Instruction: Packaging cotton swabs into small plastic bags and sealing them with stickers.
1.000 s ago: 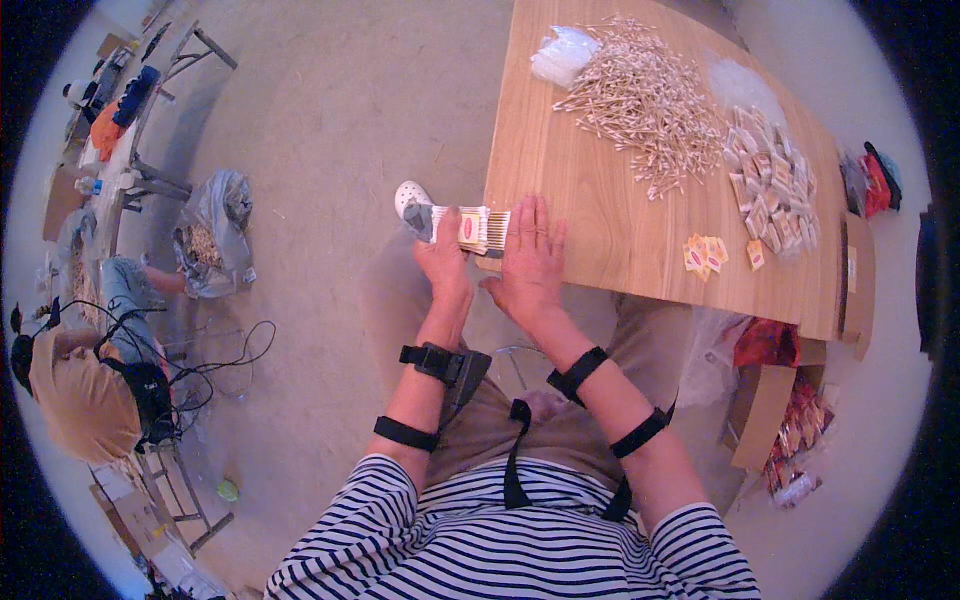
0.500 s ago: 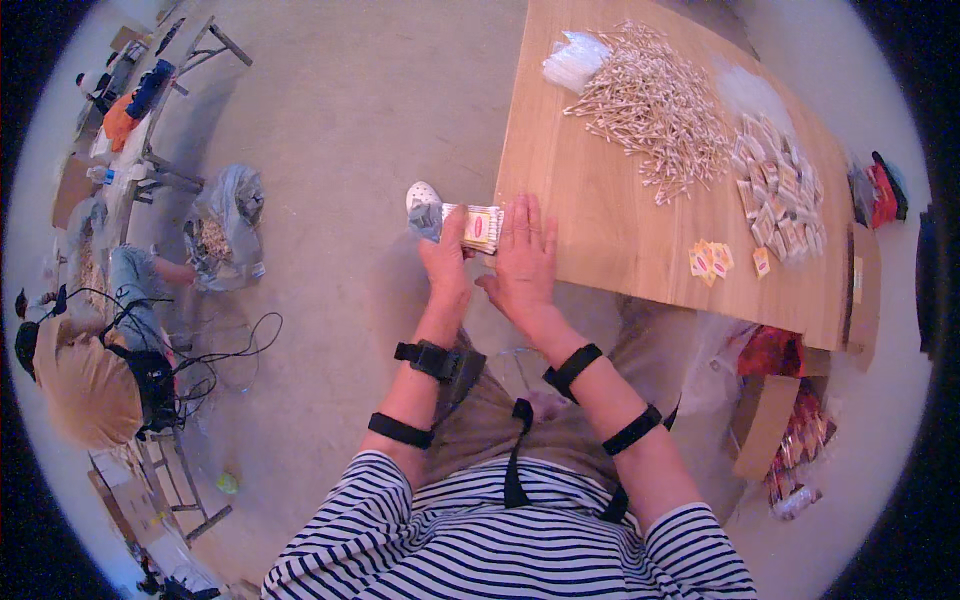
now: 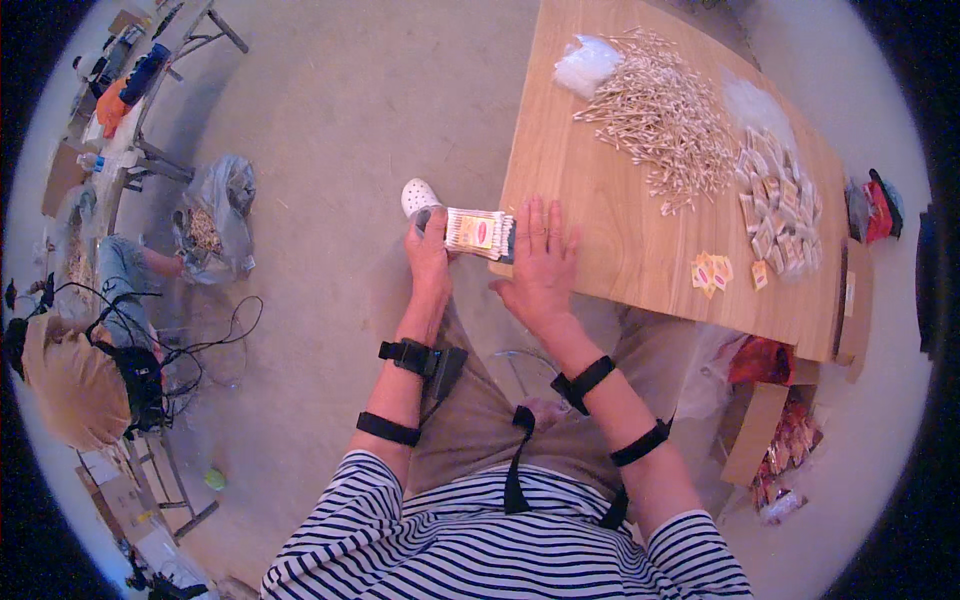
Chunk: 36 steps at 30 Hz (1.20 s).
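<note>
My left hand [image 3: 428, 262] is closed around one end of a flat pack of cotton swabs [image 3: 467, 228] at the near left corner of the table. A small yellow and white card [image 3: 484, 233] lies over the swabs, whose tips show at the pack's right end. My right hand [image 3: 543, 268] rests flat at the table edge just beside that end, its fingers stretched out and the thumb apart. A narrow dark strip [image 3: 511, 243] lies between the pack and my right fingers; I cannot tell what it is.
On the wooden table [image 3: 580, 215] lie a heap of loose cotton swabs [image 3: 660, 115], clear plastic bags [image 3: 587, 66], filled packs [image 3: 780, 220] and several yellow cards [image 3: 711, 272]. Below right stands an open cardboard box [image 3: 757, 430]. A co-worker [image 3: 80, 380] sits at the left near a plastic sack [image 3: 222, 215].
My hands have drawn slightly apart, and more of the swab pack shows between them. A dark strip now appears at its right end. The view has shifted a little.
</note>
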Each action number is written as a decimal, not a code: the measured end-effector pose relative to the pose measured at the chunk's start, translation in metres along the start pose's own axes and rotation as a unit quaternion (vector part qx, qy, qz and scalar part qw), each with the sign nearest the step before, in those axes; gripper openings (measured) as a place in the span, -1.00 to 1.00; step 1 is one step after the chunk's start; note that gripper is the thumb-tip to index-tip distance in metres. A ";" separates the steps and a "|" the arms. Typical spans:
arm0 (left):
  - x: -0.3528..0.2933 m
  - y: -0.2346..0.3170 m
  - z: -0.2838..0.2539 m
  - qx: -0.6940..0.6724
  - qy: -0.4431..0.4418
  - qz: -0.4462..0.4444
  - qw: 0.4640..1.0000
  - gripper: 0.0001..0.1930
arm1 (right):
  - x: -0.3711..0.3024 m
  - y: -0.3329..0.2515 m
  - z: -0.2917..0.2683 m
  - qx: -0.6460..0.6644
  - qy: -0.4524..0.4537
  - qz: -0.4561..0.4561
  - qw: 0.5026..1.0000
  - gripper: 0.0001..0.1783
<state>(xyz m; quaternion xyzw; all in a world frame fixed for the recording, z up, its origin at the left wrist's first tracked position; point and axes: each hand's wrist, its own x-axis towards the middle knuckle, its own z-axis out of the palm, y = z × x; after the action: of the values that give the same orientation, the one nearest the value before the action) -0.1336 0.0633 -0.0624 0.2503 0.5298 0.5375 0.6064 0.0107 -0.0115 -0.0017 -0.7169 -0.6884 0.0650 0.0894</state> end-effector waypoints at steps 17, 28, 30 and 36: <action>0.002 -0.004 -0.002 -0.018 -0.014 -0.008 1.000 -0.71 | 0.004 -0.011 0.013 0.013 0.012 0.013 1.000 0.37; -0.008 0.001 0.010 -0.034 0.033 -0.020 0.999 -0.77 | 0.002 -0.028 0.009 -0.012 0.003 0.026 1.000 0.28; -0.006 -0.002 0.006 -0.030 0.024 -0.017 0.999 -0.75 | 0.002 -0.018 0.008 -0.011 -0.007 -0.007 1.000 0.27; -0.007 0.000 0.005 -0.004 0.021 -0.003 1.000 -0.74 | 0.015 -0.003 0.003 -0.006 -0.009 -0.030 0.999 0.35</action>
<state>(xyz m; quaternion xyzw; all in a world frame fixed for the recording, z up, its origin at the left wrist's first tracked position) -0.1276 0.0585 -0.0582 0.2352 0.5409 0.5430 0.5977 0.0075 0.0035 -0.0032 -0.6955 -0.7110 0.0646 0.0812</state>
